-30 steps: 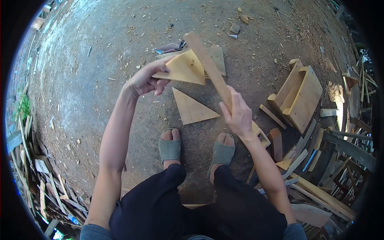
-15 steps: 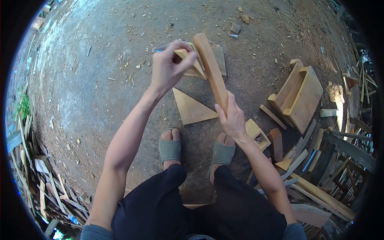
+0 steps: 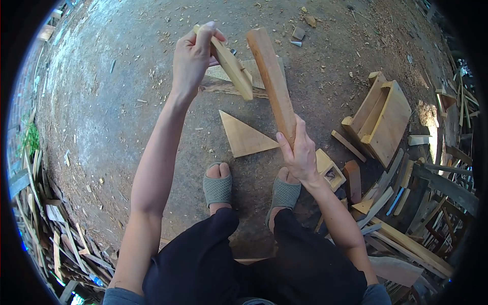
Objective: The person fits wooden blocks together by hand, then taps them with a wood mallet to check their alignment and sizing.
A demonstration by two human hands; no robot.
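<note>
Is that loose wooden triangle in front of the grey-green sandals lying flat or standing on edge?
Flat: the pale, triangular wooden board shows its broad face upward on the brown dirt ground.

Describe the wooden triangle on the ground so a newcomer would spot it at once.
Start with the two grey-green sandals on the ground. Just beyond their toes lies a flat, pale wooden triangle. Unlike the thick stick in the right hand and the piece in the left hand, it is unheld, its broad face up.
</note>
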